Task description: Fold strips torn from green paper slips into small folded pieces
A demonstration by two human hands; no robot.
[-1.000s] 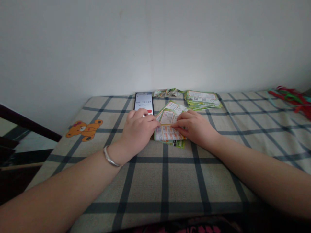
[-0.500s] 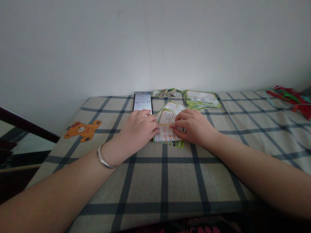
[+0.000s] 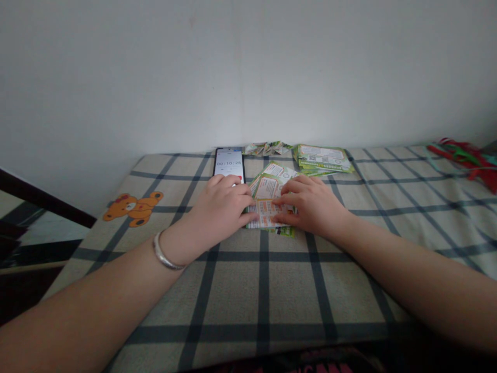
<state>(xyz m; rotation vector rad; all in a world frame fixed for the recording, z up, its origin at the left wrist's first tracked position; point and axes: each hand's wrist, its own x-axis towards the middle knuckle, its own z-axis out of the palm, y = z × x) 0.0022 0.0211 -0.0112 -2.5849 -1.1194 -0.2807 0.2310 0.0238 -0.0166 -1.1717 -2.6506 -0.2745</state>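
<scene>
A folded paper leaflet [image 3: 266, 211] with white and orange print lies before me, on top of other green-and-white leaflets [image 3: 267, 186]. My left hand [image 3: 227, 203] is closed at its left edge, with the thumb at the near corner. Across from it, my right hand [image 3: 310, 203] has its fingers curled on the right edge, thumb and fingertips over the printed face. A phone [image 3: 229, 161] showing a running timer lies just beyond my left hand, which covers its lower end.
A stack of flat leaflets [image 3: 324, 158] lies at the back right, beside several folded paper pieces [image 3: 267, 148] against the wall. Red and green fabric-like items [image 3: 466, 158] lie far right. A bear figure [image 3: 134, 208] is on the checked tablecloth [image 3: 236, 295] at left.
My right hand's fingers have shifted slightly over the leaflet, and the left fingertips have moved a little at its left edge. The leaflet stays nearly in place.
</scene>
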